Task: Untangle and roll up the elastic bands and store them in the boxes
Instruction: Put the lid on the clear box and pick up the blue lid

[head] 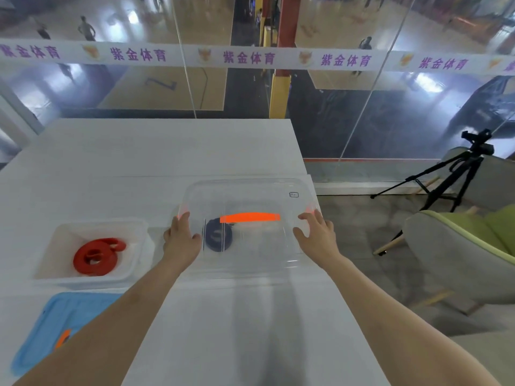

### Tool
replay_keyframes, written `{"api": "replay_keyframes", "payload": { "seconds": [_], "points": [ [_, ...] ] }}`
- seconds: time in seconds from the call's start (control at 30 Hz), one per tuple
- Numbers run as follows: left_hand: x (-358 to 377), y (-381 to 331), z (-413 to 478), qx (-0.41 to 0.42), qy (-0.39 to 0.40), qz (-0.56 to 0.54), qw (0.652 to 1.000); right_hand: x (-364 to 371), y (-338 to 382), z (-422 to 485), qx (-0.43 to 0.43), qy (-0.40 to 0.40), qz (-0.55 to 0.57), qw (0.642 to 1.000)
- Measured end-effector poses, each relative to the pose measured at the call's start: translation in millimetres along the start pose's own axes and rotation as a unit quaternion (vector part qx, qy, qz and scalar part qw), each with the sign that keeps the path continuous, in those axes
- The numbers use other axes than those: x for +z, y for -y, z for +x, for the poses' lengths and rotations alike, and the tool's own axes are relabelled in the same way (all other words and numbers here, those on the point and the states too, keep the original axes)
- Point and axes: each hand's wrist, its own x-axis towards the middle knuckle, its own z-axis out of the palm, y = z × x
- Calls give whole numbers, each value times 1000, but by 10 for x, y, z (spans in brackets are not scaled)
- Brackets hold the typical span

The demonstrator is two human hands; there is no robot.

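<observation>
A clear lid [250, 190] with an orange handle [250, 217] lies over a clear box at the table's right side. A rolled dark blue elastic band [218, 239] shows through it inside the box. My left hand [181, 238] grips the lid's left edge, thumb on top. My right hand [317, 235] grips the right edge the same way. To the left, an open white box [67, 274] holds a rolled red elastic band [96, 256].
A blue lid [36, 338] with an orange handle lies at the table's near left corner. The white table [167, 151] ends just right of the clear box. A black tripod [457, 174] and a green-cushioned chair [468, 263] stand on the floor to the right.
</observation>
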Motion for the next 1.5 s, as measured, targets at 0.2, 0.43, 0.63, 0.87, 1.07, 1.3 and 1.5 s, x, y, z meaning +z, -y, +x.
{"api": "replay_keyframes", "payload": {
  "seconds": [0.2, 0.43, 0.63, 0.87, 1.07, 1.3, 1.5],
  "points": [
    [10, 55, 109, 9, 55, 61, 997, 126, -62, -61, -24, 26, -66, 997],
    [32, 96, 39, 21, 116, 153, 981, 115, -38, -84, -24, 61, -142, 988],
    [36, 135, -71, 40, 46, 134, 989, 215, 196, -239, -38, -12, -222, 974],
    [-67, 600, -689, 163, -64, 160, 971, 653, 914, -839, -164, -97, -197, 962],
    [-371, 1458, -1112, 155, -78, 172, 970, 1199, 1571, -1396, -245, -94, -193, 946],
    [-953, 2757, -1313, 101, -15, 189, 977, 2071, 2443, -2004, -208, -16, -213, 954],
    [-1425, 3894, -1226, 60, 29, 218, 974, 2929, 3014, -2479, -148, 74, -229, 959]
  ]
}}
